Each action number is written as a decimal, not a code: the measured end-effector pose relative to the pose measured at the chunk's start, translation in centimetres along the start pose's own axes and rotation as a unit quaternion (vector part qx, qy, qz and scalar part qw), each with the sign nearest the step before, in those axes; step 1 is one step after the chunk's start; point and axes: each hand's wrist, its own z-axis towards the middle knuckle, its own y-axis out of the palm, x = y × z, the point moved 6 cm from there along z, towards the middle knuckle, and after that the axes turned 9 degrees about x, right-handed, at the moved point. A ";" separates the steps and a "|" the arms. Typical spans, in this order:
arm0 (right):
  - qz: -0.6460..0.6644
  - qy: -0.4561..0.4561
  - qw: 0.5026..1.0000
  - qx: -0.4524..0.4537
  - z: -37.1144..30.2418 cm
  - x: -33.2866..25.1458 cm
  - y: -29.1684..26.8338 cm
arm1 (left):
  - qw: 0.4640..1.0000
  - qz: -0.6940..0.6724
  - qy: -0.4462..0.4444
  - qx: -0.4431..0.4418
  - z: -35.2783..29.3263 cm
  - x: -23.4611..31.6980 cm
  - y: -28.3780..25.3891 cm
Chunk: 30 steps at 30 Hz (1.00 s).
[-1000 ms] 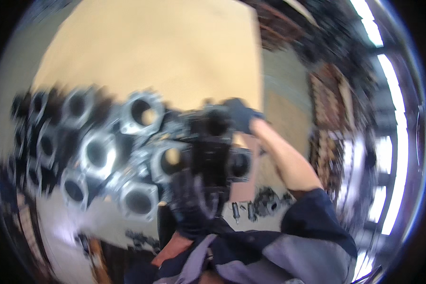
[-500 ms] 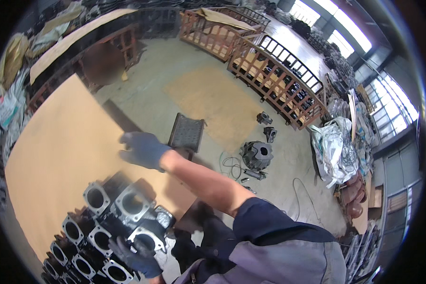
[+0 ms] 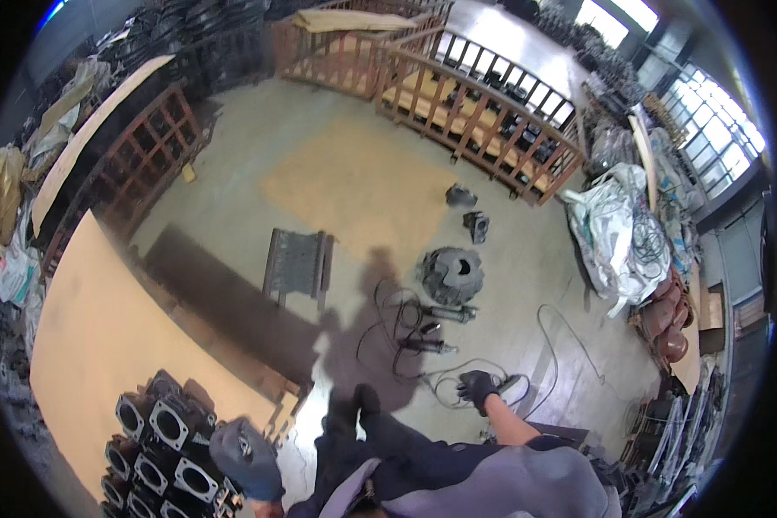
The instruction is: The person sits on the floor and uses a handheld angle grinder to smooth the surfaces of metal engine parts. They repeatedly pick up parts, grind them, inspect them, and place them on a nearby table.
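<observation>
Dark gloves cover both my hands. At the lower left, my left hand point(image 3: 246, 457) is beside the stacked metal castings point(image 3: 171, 425), dark bodies with pale flanges around round bores. Its fingers are blurred, and whether it touches a casting cannot be made out. The castings stand on a large tan board point(image 3: 104, 319). My right hand point(image 3: 476, 390) is out to the right above the floor, over a loop of dark cable point(image 3: 440, 380), fingers apart and nothing visible in them. Ahead of it, two cylindrical hand tools point(image 3: 449, 313) lie on the floor.
A large round ribbed casting point(image 3: 453, 274) and two smaller castings point(image 3: 476, 226) sit on the floor. Left of them is a dark metal stand point(image 3: 298, 263). Brown barred crates point(image 3: 479, 121) line the back. White sacks point(image 3: 617, 233) are heaped at the right.
My right arm has swung from over the board to the right, above the floor cables. My left hand has come off the casting flanges to their right side. The view has shifted.
</observation>
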 end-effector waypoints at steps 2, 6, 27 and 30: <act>0.091 0.017 0.996 0.000 3.1 5.3 -6.7 | 0.998 -0.053 0.006 -0.030 2.9 4.5 2.8; 0.171 0.056 0.983 0.040 4.1 8.6 -13.1 | 0.989 -0.121 0.025 -0.084 4.3 8.4 8.5; 0.118 -0.081 0.983 0.110 -1.7 -19.2 2.5 | 0.943 -0.169 0.213 -0.192 22.4 14.9 31.0; 0.123 -0.082 0.981 0.122 -2.3 -20.4 2.9 | 0.926 -0.153 0.258 -0.229 26.3 17.5 34.9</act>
